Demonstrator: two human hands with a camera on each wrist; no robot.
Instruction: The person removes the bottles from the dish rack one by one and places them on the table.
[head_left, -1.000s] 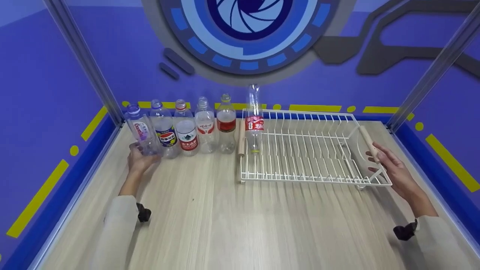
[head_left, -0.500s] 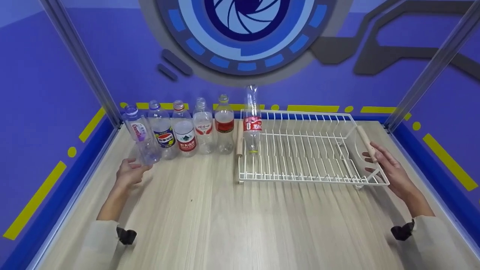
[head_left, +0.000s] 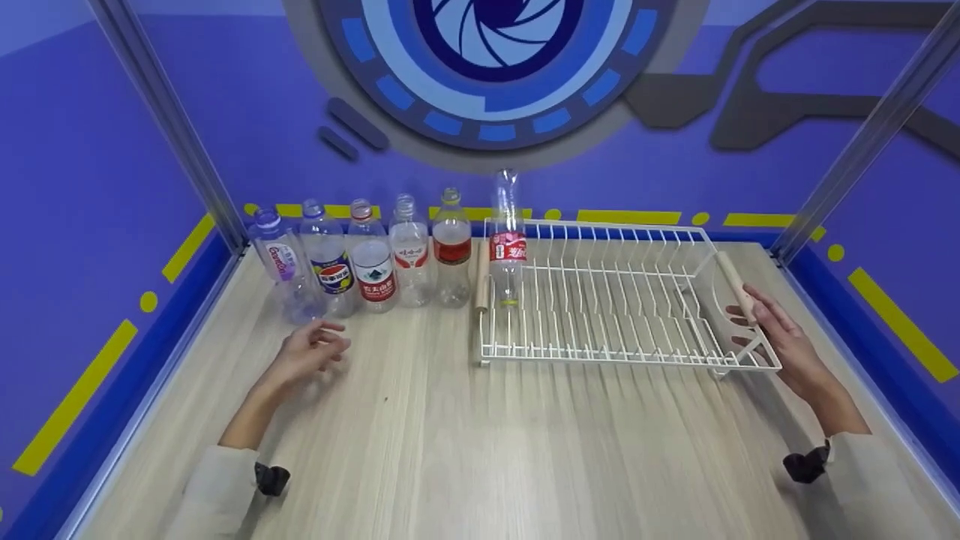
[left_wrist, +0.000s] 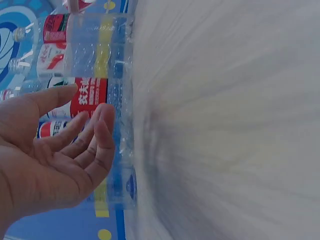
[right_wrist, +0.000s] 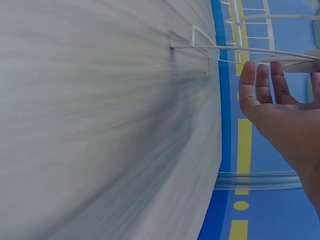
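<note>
Several clear plastic bottles stand in a row at the back left of the table in the head view. They include a purple-labelled bottle (head_left: 283, 262) at the left end, a blue-labelled bottle (head_left: 334, 277) and a red-and-white-labelled bottle (head_left: 375, 281). My left hand (head_left: 306, 354) hovers just in front of the row, fingers loosely bent around nothing. My right hand (head_left: 791, 349) holds the right wooden handle (head_left: 736, 286) of a white wire dish rack (head_left: 630, 361); its fingers reach under the handle. A red-labelled bottle (head_left: 508, 247) sits upside down at the rack's left end.
A bottle with a red-and-white label (head_left: 411, 259) and one with a dark red label (head_left: 452, 251) complete the row beside the rack's left handle (head_left: 482, 277). Blue panels (head_left: 600, 180) wall in the wooden table (head_left: 480, 450) at the back and sides.
My left hand has come away from the base of the purple-labelled bottle, drawn back, then shifted right. That bottle's base sits slightly nearer the front. My right hand stays at the rack handle.
</note>
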